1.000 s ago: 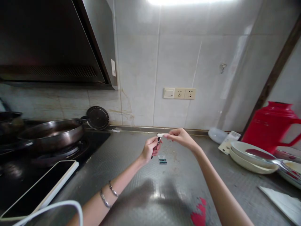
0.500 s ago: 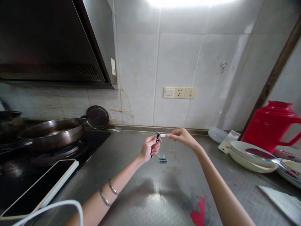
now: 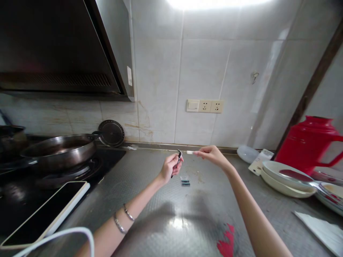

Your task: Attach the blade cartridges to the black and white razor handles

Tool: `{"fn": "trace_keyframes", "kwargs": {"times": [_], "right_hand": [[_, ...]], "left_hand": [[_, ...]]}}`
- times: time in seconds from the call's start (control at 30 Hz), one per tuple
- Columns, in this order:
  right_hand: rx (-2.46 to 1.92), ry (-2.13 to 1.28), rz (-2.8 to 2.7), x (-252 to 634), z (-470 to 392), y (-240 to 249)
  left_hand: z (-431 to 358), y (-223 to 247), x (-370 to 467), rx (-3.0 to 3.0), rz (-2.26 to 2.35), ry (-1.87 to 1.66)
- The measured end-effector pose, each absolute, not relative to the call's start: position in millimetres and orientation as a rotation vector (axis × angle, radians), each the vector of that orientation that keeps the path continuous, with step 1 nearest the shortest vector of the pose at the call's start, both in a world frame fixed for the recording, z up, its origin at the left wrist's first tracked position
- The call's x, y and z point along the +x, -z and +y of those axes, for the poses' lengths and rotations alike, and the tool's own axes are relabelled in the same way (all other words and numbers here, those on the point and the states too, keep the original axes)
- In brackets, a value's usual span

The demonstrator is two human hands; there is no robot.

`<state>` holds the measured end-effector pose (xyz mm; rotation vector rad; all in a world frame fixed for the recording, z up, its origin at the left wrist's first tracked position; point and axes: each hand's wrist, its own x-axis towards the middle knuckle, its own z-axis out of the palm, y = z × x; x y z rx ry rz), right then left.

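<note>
My left hand is closed around the dark handle of what looks like a razor, its angled head pointing up. To its right, my right hand pinches a small white flat piece between thumb and fingertips. A short gap separates the white piece from the razor head. Below both hands, a small clear pack with dark teal strips lies on the metal counter. The finer details of the white piece are too small to make out.
A pan sits on the black stove at left, with a phone and white cable nearer me. Stacked plates, a white box and a red thermos jug stand at right.
My right hand has moved slightly right with the white piece, drawing it away from the razor head. My left hand stays almost in place, the razor tilted a little differently.
</note>
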<state>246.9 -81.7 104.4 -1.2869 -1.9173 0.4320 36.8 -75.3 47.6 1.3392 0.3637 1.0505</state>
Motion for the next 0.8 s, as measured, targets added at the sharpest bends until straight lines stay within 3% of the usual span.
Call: {"fn": "trace_keyframes", "kwargs": {"times": [0.47, 0.8], "right_hand": [[-1.313, -0.331, -1.927, 242.6, -104.1, -127.6], [-0.783, -1.3, -1.399, 172.6, -128.8, -116.1]], "left_hand": [[-60.8, -42.6, 34.5, 1.616, 0.56, -1.305], [-59.7, -41.0, 37.1, 1.54, 0.49, -1.213]]}}
